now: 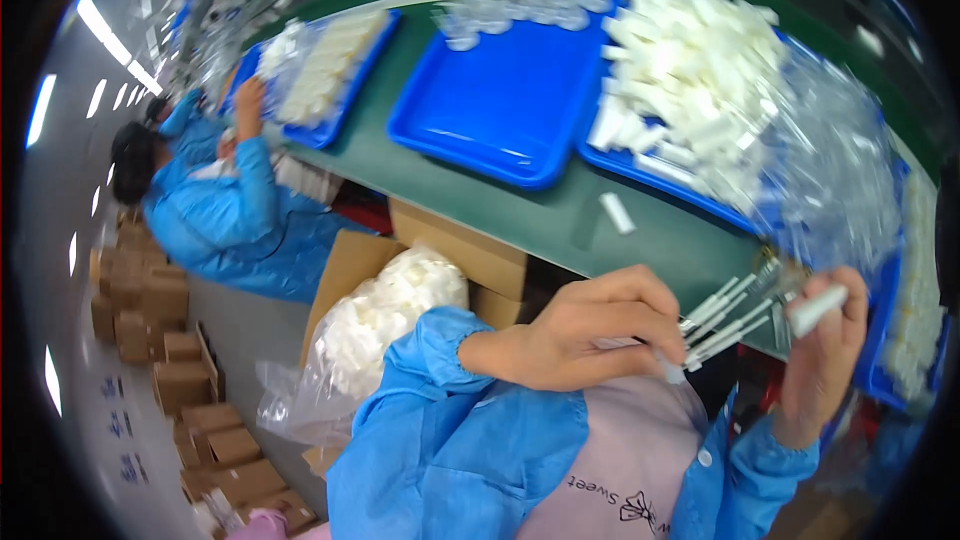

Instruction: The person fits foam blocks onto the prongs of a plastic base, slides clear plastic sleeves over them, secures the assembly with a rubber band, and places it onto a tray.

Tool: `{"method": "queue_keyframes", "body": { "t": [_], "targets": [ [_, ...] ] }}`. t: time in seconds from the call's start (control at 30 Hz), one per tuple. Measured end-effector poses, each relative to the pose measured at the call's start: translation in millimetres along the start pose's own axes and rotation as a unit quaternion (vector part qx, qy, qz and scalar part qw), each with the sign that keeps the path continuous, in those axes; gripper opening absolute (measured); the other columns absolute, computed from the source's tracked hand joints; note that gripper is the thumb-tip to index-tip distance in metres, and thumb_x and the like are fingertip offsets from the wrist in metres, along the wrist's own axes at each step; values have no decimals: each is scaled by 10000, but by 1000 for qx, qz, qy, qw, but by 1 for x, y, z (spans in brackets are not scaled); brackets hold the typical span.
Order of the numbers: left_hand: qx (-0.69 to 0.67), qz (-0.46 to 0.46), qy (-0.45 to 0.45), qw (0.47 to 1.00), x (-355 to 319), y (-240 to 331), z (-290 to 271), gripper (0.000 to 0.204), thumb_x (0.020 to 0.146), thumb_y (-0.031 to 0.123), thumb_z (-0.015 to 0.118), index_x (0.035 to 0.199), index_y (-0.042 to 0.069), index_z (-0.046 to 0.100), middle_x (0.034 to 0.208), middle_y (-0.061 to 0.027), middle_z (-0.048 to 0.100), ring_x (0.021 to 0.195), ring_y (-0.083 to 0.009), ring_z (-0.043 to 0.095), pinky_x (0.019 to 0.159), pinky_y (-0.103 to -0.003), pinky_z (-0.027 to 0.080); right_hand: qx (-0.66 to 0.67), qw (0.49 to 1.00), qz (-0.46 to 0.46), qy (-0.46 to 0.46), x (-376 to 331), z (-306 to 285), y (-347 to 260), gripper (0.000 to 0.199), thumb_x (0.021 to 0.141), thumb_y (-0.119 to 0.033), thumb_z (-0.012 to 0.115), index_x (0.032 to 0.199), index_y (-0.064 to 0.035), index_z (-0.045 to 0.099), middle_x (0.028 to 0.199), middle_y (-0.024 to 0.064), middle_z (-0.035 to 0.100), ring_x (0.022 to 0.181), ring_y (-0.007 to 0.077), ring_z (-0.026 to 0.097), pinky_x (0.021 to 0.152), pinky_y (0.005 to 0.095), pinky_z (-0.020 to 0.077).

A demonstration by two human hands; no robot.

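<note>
Green worktable [560, 215], blue trays [505, 105], cardboard boxes [150, 310] on floor.

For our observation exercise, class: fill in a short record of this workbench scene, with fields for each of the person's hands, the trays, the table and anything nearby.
left hand: grips a bunch of thin clear tubes
right hand: holds one small white tube, fingers closed on it
middle blue tray: mostly bare, clear pieces at its far edge
right blue tray: heaped with white tubes
green table: one loose white tube
co-worker: blue coat, at the far-left tray
cardboard box: bag of white pieces
</note>
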State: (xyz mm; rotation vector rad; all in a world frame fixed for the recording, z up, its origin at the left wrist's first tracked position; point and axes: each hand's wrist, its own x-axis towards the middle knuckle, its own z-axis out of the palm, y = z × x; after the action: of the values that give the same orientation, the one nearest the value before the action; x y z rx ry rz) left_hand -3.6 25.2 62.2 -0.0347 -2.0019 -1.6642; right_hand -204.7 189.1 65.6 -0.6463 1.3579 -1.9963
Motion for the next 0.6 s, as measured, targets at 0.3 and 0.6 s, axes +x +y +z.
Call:
{"method": "queue_keyframes", "body": {
  "t": [0.3,0.6],
  "targets": [
    [-29,-116,40,992,11,-36,21,141,749,-21,660,883,19,678,926,-102,576,816,-166,561,691,-265,449,145,983,107,-32,25,-14,34,275,898,-143,580,1129,1,545,1039,94,610,941,133,575,851,266,451],
    [-25,-139,16,990,14,-35,20,124,766,68,712,880,25,689,913,-90,574,802,-153,557,676,-260,455,129,988,82,-18,27,-19,38,259,891,-133,588,1112,-11,527,1005,84,613,933,120,571,864,258,439]
  ]
}}
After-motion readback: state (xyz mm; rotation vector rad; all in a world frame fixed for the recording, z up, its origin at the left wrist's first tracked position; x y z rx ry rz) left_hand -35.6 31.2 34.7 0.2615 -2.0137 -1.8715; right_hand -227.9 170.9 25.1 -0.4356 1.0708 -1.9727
